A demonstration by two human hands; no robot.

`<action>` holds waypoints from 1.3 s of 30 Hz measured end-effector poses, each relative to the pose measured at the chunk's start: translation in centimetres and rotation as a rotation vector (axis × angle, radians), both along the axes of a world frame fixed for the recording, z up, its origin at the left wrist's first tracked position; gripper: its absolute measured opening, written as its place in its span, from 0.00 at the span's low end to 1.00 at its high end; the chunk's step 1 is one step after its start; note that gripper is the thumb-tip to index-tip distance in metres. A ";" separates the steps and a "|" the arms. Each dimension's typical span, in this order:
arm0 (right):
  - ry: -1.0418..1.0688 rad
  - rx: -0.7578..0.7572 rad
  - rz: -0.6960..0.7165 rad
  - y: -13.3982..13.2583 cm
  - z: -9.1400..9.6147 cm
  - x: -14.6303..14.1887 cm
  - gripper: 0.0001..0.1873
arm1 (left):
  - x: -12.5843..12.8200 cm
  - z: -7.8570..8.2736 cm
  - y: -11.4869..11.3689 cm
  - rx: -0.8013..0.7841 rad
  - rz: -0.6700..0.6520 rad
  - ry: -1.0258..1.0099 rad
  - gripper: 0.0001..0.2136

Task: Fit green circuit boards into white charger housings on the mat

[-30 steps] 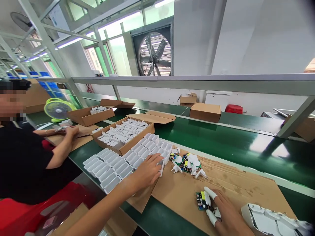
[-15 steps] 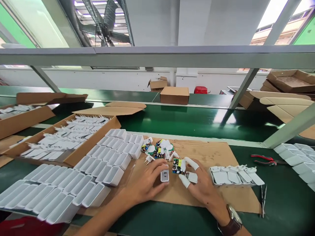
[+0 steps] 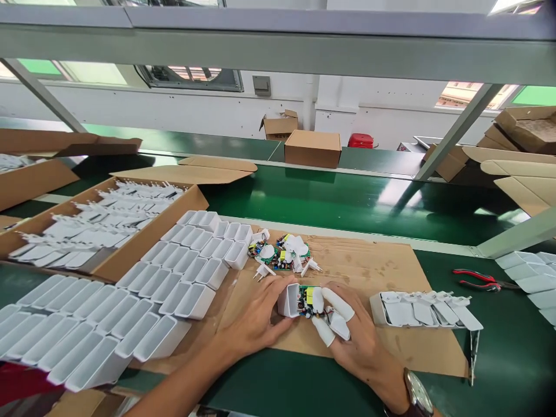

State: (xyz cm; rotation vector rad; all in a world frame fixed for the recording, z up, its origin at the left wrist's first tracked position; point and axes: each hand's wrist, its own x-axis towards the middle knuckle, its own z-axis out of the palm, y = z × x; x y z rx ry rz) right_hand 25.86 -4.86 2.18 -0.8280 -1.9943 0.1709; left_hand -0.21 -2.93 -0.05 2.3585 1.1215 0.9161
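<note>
My left hand (image 3: 256, 318) is closed around a white plastic charger housing (image 3: 286, 302), its open end turned to the right. Between the white-covered thumb and finger of my right hand (image 3: 360, 341) is a circuit board (image 3: 307, 300) with yellow and green parts. The board's left end is at the housing's mouth; how far it reaches inside I cannot tell. A white cover piece (image 3: 339, 324) hangs by thin wires beside the board, under my right fingers. Just beyond my hands lies a pile of circuit boards (image 3: 284, 255) with white plug pieces.
Rows of open white housings (image 3: 191, 260) stand at left, before a cardboard box (image 3: 152, 238) of white parts. On the cardboard sheet (image 3: 369, 255), a white holder (image 3: 379, 313) carries several flat white pieces. Tweezers (image 3: 473, 359) and red-handled pliers (image 3: 482, 282) lie at right. A metal beam (image 3: 278, 52) crosses above.
The housing has turned so its open end faces the circuit board. My right hand has brought the board left against the housing's mouth. The view has tilted downward.
</note>
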 end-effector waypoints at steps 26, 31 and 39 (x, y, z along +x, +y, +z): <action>-0.011 0.031 -0.025 -0.1 -0.1 0.2 0.39 | 0.1 0.4 0.2 -0.223 0.077 -0.072 0.37; -0.020 0.044 -0.037 0.0 0.5 0.0 0.38 | -0.7 1.4 0.3 -0.356 -0.068 0.040 0.46; -0.018 0.054 -0.028 -0.2 0.4 -0.4 0.36 | 0.1 0.1 0.4 0.038 0.018 0.005 0.36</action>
